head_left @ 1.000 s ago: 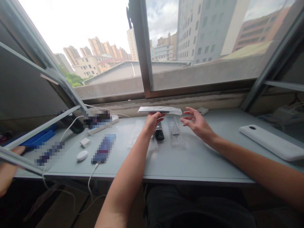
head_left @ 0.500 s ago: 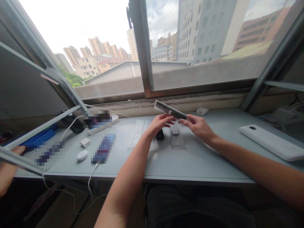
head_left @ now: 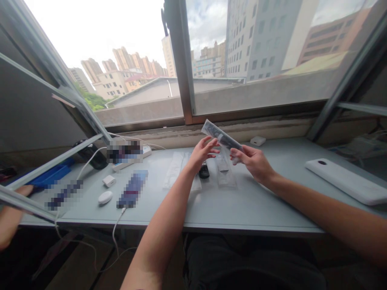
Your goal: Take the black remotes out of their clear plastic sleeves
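Observation:
My right hand (head_left: 248,157) pinches the lower end of a clear plastic sleeve with a dark flat item inside (head_left: 224,138), held tilted above the table. What the dark item is, I cannot make out. Close to the sleeve's left side, my left hand (head_left: 204,154) has its fingers apart and grips nothing. Under my hands lies a small black device with buttons (head_left: 204,172), partly covered by the left hand. Beside it a clear plastic bag (head_left: 227,180) rests on the table, and more clear bags (head_left: 175,173) lie left of my forearm.
On the grey table (head_left: 256,209) are a white oblong device (head_left: 344,181), a white adapter (head_left: 258,140), a charger (head_left: 109,181), a white oval case (head_left: 105,197) and a blurred-out phone (head_left: 133,189) on a cable. Another person's arm (head_left: 10,221) shows at far left, near a blue tray (head_left: 53,176).
My left hand has let go of the sleeve and spread its fingers. The sleeve has risen slightly and shifted right in my right hand, turning its face more toward me.

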A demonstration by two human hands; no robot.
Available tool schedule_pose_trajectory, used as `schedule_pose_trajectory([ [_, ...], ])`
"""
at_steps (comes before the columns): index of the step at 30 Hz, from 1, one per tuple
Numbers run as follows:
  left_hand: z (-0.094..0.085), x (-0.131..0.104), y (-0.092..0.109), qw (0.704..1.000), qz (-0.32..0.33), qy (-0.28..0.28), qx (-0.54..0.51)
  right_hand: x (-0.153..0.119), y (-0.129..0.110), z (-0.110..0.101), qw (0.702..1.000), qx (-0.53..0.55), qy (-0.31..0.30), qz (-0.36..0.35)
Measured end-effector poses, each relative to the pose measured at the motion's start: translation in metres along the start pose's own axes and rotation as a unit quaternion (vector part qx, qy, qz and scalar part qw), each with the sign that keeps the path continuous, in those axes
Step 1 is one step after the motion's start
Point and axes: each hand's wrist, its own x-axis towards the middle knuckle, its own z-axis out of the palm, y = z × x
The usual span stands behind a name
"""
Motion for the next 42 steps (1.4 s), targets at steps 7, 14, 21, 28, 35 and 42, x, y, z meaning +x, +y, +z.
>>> schedule_pose_trajectory([
  [7,-0.008,0.007,-0.004,0.998,-0.015,0.049,-0.038,-0.010,-0.006,0.002,0.973,-0.162,-0.042,-0.160],
  [14,-0.023,0.019,-0.004,0.972,-0.030,0.216,-0.091,-0.016,-0.013,0.005,0.969,-0.151,-0.040,-0.190],
  [21,-0.025,0.021,-0.005,0.963,-0.028,0.264,-0.038,-0.014,-0.008,0.004,0.935,-0.168,-0.048,-0.310],
  [28,-0.029,0.014,-0.010,0.922,0.049,0.202,0.327,-0.016,-0.006,0.010,0.890,-0.164,-0.149,-0.398],
  [35,-0.025,0.004,-0.012,0.796,0.139,0.045,0.587,-0.022,-0.003,0.019,0.888,-0.146,-0.229,-0.372],
  [42,-0.023,0.001,-0.019,0.749,0.122,-0.005,0.652,-0.021,0.005,0.015,0.897,-0.167,-0.249,-0.324],
])
